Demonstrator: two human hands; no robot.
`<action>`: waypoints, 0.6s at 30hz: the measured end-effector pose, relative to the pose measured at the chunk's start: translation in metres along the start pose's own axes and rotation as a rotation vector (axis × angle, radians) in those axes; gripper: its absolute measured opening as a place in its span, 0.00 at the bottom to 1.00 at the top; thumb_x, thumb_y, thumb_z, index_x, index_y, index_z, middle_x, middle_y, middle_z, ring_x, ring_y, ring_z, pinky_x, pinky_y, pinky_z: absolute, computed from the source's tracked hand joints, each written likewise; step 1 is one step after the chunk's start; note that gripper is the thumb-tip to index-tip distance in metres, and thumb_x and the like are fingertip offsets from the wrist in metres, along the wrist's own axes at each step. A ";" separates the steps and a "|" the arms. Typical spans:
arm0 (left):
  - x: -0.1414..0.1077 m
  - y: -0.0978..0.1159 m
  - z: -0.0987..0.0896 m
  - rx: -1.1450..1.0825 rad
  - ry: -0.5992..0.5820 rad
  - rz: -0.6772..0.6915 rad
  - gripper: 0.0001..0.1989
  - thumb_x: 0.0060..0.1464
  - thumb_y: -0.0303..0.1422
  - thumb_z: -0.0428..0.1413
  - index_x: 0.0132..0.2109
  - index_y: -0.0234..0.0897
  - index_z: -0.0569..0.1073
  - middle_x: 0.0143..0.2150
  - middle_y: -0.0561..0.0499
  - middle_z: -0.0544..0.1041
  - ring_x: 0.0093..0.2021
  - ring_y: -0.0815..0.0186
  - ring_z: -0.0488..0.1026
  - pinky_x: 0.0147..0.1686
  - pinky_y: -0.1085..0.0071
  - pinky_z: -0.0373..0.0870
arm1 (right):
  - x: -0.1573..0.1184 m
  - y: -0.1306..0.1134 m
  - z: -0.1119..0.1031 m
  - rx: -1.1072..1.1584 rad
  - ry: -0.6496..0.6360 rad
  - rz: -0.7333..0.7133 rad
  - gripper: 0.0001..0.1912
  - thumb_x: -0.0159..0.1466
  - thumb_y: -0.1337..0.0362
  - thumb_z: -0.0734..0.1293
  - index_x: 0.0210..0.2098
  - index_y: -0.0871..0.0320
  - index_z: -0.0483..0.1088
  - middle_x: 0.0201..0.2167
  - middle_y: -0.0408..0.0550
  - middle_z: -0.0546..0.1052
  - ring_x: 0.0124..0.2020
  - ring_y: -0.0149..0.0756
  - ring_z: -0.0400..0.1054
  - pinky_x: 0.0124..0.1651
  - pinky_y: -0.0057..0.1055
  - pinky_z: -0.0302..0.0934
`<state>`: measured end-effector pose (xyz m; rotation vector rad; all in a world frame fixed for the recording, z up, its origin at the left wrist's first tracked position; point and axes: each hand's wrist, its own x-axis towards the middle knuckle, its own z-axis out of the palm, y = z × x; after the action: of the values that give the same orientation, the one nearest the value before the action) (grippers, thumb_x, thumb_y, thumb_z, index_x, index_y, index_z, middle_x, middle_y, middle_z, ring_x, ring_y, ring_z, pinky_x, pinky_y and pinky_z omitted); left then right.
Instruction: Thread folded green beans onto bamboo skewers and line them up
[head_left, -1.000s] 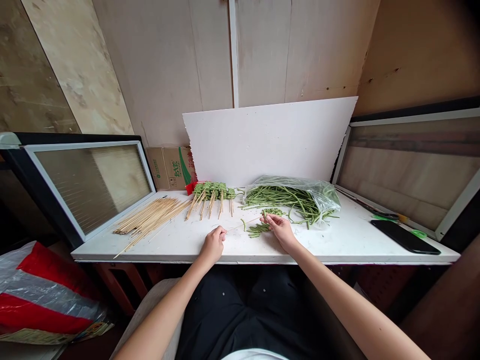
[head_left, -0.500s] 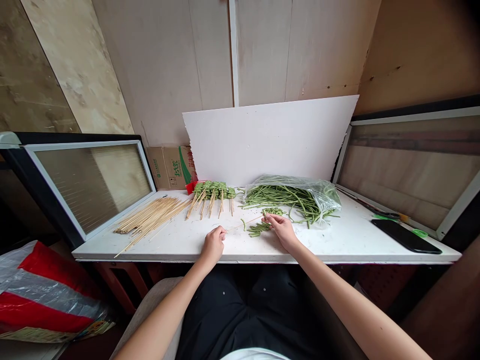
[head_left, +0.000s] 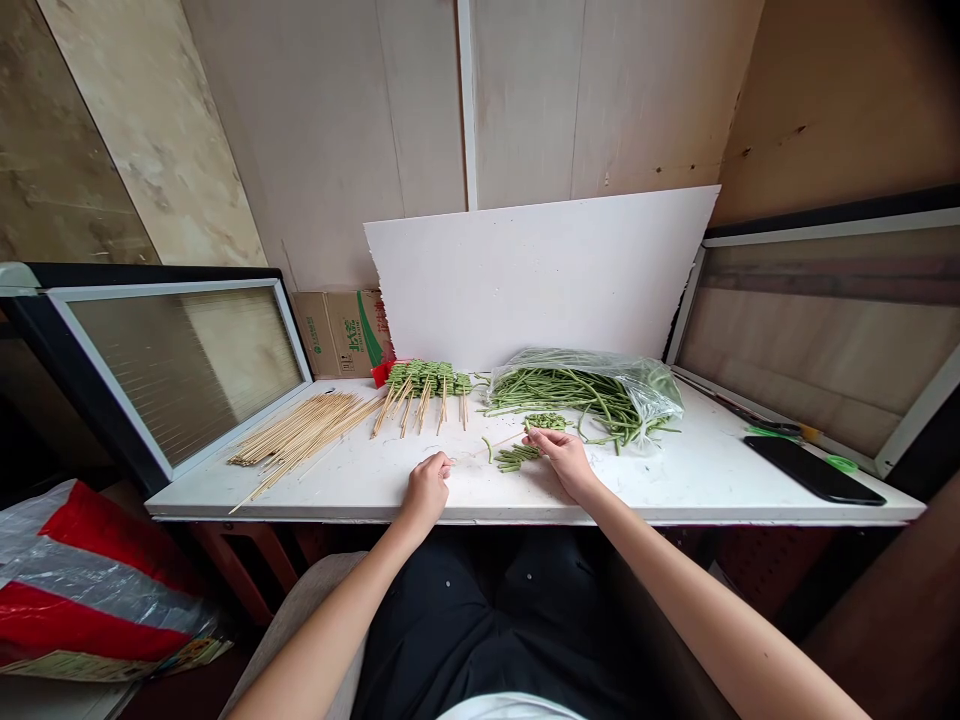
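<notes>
A thin bamboo skewer [head_left: 508, 439] runs slantwise between my two hands, faint against the white tabletop. My left hand [head_left: 427, 490] is closed at its near end, thumb and forefinger pressed together. My right hand [head_left: 561, 460] pinches around the far end; any small bean piece in those fingertips is hidden. Cut green bean pieces [head_left: 517, 458] lie beside and partly behind my right hand, with another small pile of cut pieces [head_left: 545, 421] just beyond it. A single curved piece [head_left: 489, 450] lies apart, below the skewer.
Loose skewers [head_left: 307, 435] spread at the left. Bean-loaded skewers [head_left: 427, 385] are stacked at the back, near a cardboard box [head_left: 337, 335]. A clear plastic bag of long beans [head_left: 585, 390] lies back right; a black phone [head_left: 814, 470] rests far right. A white board [head_left: 540, 280] stands behind.
Both hands keep nearly the same place and grip. The view has shifted very slightly; nothing else has visibly moved.
</notes>
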<state>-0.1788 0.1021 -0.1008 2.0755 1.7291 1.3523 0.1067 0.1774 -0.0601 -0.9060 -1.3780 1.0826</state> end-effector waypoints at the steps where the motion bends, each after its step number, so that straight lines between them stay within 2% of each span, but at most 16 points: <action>1: 0.000 0.000 0.000 0.001 0.004 0.009 0.15 0.55 0.17 0.47 0.38 0.39 0.73 0.32 0.50 0.76 0.37 0.63 0.76 0.40 0.71 0.68 | 0.001 0.001 0.000 0.009 0.001 0.009 0.27 0.56 0.38 0.77 0.35 0.58 0.85 0.39 0.56 0.84 0.45 0.50 0.75 0.47 0.42 0.66; 7: 0.002 -0.001 0.000 -0.013 0.071 0.102 0.12 0.62 0.21 0.49 0.40 0.39 0.75 0.35 0.49 0.78 0.37 0.63 0.76 0.39 0.70 0.69 | 0.004 0.007 -0.002 0.100 0.021 0.081 0.27 0.56 0.41 0.78 0.42 0.57 0.84 0.42 0.55 0.85 0.46 0.48 0.77 0.43 0.37 0.65; 12: 0.004 0.000 -0.002 0.002 0.140 0.146 0.08 0.66 0.28 0.54 0.40 0.39 0.78 0.37 0.48 0.80 0.37 0.62 0.77 0.39 0.68 0.72 | 0.006 0.005 -0.003 0.085 0.075 0.058 0.25 0.55 0.42 0.78 0.40 0.56 0.84 0.40 0.55 0.84 0.46 0.48 0.77 0.41 0.36 0.65; 18: 0.002 -0.003 -0.001 -0.010 0.123 0.219 0.13 0.62 0.20 0.52 0.40 0.39 0.79 0.36 0.49 0.81 0.36 0.63 0.78 0.38 0.69 0.75 | 0.007 -0.003 -0.002 0.040 0.112 -0.001 0.25 0.54 0.41 0.79 0.38 0.57 0.83 0.38 0.54 0.83 0.42 0.46 0.75 0.40 0.36 0.64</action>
<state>-0.1819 0.1045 -0.1008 2.2757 1.5706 1.5755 0.1083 0.1834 -0.0554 -0.9229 -1.2600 1.0394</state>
